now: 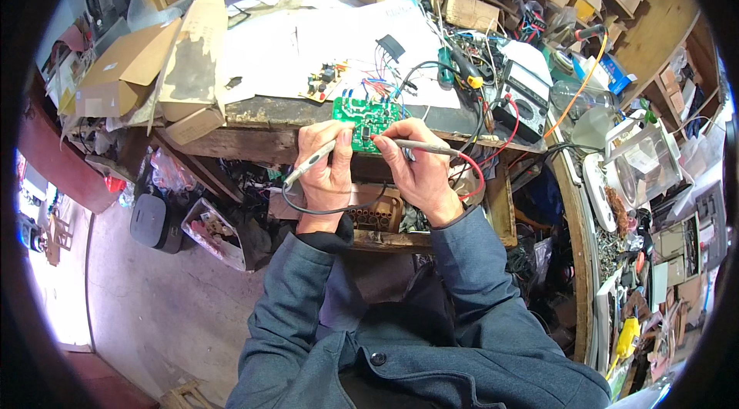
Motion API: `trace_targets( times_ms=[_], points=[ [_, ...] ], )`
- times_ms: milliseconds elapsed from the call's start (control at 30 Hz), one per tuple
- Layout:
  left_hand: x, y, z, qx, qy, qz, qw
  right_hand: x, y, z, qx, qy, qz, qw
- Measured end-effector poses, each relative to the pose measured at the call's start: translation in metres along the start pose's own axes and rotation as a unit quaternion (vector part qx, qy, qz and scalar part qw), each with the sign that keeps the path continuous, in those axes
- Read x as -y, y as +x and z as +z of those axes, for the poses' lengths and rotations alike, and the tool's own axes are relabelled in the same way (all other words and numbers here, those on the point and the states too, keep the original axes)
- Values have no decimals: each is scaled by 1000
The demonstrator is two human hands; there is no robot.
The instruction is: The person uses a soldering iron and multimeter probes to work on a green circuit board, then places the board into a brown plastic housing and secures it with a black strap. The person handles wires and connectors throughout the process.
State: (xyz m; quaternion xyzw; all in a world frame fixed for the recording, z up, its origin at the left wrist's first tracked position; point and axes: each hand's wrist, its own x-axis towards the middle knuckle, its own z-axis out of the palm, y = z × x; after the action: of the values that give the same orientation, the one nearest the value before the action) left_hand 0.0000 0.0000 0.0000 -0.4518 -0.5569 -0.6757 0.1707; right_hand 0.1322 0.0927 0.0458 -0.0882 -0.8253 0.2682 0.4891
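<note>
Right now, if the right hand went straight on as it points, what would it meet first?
The green circuit board first, probably: the right hand and its probe aim up-left at it, though depth is unclear.

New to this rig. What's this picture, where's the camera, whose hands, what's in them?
No robot here: a person works with two bare hands. A wide fisheye camera on their head looks down, so straight edges bend and picture left is their left.

The left hand holds a black-lead probe and the right hand a red-lead probe, both at a green circuit board. Whether the tips touch it is too small to tell.

On the wooden bench lie white paper, a smaller circuit board, cardboard boxes and what looks like a meter.
</note>
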Motion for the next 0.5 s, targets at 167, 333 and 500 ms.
trace_targets(
  times_ms=[167,333,500],
  points=[
    [1,-1,3,-12,-1,11,1000,-1,-1,-3,5,1,-2,1000],
    [1,-2,4,-12,-12,-4,1000,-1,-1,-4,19,-23,5,1000],
    [0,-1,3,-11,-6,1,1000,-1,-1,-3,10,-15,-5,1000]
  ],
)
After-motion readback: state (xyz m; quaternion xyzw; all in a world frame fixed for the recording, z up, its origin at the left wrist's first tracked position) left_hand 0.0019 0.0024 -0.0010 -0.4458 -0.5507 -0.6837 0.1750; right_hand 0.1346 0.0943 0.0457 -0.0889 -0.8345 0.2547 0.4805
